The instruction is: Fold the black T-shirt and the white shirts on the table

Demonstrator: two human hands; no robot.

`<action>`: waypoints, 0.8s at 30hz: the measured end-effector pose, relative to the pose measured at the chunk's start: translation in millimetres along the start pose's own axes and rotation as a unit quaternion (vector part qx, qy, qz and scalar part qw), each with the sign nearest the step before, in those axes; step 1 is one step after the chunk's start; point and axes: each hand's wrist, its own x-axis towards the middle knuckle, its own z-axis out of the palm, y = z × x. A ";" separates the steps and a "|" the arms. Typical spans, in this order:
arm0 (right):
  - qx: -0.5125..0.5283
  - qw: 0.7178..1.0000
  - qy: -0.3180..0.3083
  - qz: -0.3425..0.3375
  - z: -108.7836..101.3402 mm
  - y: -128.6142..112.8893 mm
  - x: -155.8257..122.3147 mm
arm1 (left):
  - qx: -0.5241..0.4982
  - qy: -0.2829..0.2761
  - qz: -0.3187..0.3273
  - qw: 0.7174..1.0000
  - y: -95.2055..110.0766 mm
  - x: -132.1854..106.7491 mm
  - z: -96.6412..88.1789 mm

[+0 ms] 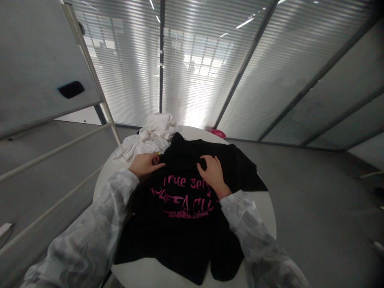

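Note:
A black T-shirt [183,232] with pink lettering lies spread over a round white table [264,208], its hem hanging off the near edge. My left hand [145,165] rests at the shirt's left shoulder, fingers curled and pinching the fabric edge. My right hand [213,172] lies on the upper chest of the shirt beside the lettering, fingers bent and pressing into the cloth near the collar. Both arms wear pale camouflage sleeves.
A heap of white clothing [150,136] sits on the far left of the table, touching the black shirt. A small pink object [218,133] lies at the table's far edge. Glass walls with blinds stand behind; a white rail frame [54,152] runs on the left.

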 end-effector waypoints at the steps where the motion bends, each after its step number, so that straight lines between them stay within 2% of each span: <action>1: -0.003 1.000 -0.009 -0.001 1.6 1.2 -0.5 | 0.002 0.002 -0.002 1.000 0.3 0.0 0.6; 10: 0.003 0.998 -0.054 -0.024 4.5 4.5 -3.9 | 0.000 -0.025 0.031 0.999 -2.0 2.9 6.3; 15: 0.012 0.998 -0.057 -0.031 2.0 1.3 -3.9 | 0.004 -0.011 0.038 0.999 -0.4 2.1 3.4; 20: 0.009 0.999 -0.026 -0.042 -6.9 -6.2 0.4 | 0.030 0.009 0.010 0.999 1.6 1.1 1.8; 24: -0.007 1.000 0.003 -0.026 -11.2 -8.9 2.4 | 0.044 0.025 -0.009 0.999 0.3 1.6 4.1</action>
